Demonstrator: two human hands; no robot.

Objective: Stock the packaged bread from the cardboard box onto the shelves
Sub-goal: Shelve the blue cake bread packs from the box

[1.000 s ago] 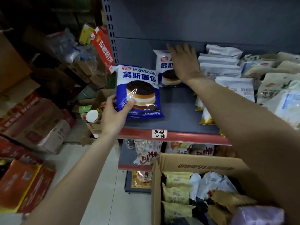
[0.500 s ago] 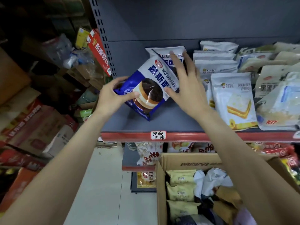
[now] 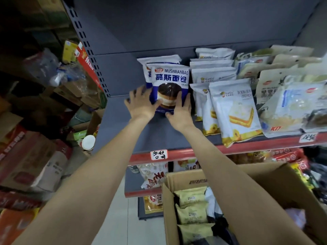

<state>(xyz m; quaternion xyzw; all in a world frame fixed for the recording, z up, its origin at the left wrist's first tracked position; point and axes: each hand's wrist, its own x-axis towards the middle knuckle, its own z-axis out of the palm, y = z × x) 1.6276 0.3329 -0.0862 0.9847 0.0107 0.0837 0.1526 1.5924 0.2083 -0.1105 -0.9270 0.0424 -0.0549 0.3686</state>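
Your left hand (image 3: 141,101) and right hand (image 3: 178,110) flank the blue-and-white plastic mousse bread packet (image 3: 169,80), which stands upright on the grey metal shelf (image 3: 159,133) toward the back panel. Left fingers are spread and fairly straight, laid against the packet's lower left edge. Right fingers are straight and held together, flat on the lower right front; the right thumb sits under the bottom edge. Neither hand curls around it. A second, identical packet (image 3: 155,60) stands directly behind, touching. Just beside, to the right: rows of white-and-yellow sandwich bread bags (image 3: 235,110), leaning. The open brown cardboard box (image 3: 265,175) sits below the shelf's red front edge, holding pale yellow wrapped bread packs (image 3: 192,214) stacked in a column along its left side.
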